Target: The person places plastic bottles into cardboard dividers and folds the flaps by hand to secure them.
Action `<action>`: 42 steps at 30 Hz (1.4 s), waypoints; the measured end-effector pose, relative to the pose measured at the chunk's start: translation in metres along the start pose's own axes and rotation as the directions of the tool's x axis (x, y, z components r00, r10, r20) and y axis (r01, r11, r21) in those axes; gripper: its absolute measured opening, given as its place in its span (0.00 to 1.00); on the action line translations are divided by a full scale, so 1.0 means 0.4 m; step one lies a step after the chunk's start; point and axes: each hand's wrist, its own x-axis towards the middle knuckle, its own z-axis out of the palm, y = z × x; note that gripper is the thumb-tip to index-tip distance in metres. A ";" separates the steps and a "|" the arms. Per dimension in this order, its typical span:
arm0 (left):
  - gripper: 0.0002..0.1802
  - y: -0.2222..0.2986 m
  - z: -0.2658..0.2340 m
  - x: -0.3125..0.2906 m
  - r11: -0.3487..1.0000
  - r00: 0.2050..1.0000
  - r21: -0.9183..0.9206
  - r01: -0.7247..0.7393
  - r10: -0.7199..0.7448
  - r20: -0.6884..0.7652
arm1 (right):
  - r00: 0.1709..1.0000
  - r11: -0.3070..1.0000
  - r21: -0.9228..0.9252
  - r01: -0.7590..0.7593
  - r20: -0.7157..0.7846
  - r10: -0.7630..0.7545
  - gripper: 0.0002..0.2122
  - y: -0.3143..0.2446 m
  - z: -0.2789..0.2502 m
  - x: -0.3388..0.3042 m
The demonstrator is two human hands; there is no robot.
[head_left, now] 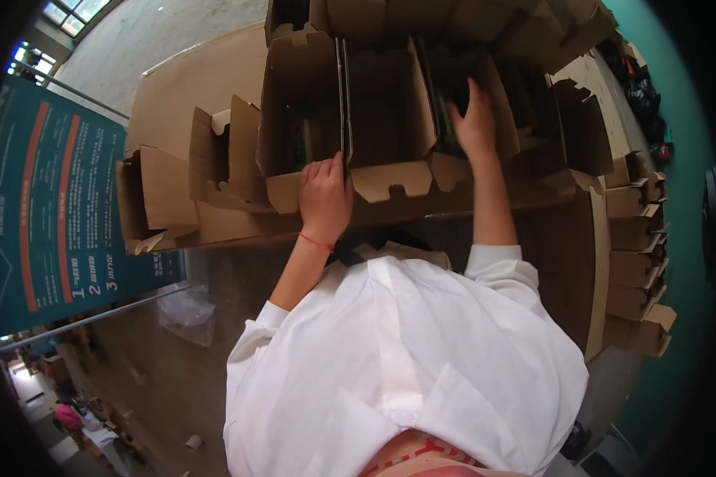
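Note:
My left hand (324, 195) lies at the near right corner of an open cardboard box (282, 193), its fingers curled over the rim. Inside that box, a small green and pale item (302, 135) stands against the shaded bottom; I cannot make out its kind. To the right is a second open cardboard box (394, 179), its near flap folded outward. My right hand (476, 127) reaches over a third cardboard box (503, 99), thumb and fingers apart, with nothing visible in it. Something green (447, 99) shows in the shade beside that hand.
More open boxes stand left (167, 191), right (585, 131) and behind (422, 20) on the cardboard-covered table (207, 79). Stacked boxes (632, 270) line the right side. A green printed banner (56, 199) hangs on the left, near a clear plastic bag (187, 310) on the floor.

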 end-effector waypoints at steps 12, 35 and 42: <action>0.27 -0.023 0.055 0.015 0.997 0.997 0.065 0.042 -0.045 0.055 | 0.840 0.904 0.308 -0.296 0.534 0.093 0.44 0.261 0.147 0.027; 0.11 -0.044 0.089 -0.014 0.998 0.997 -0.012 0.069 -0.069 -0.033 | 0.483 0.250 0.477 -0.842 0.875 -0.042 0.33 -0.531 0.265 -0.073; 0.16 -0.031 0.069 0.010 0.924 0.955 -0.331 0.190 -0.253 -0.157 | 0.742 0.386 0.842 -0.376 0.524 -0.419 0.22 -0.514 0.180 -0.120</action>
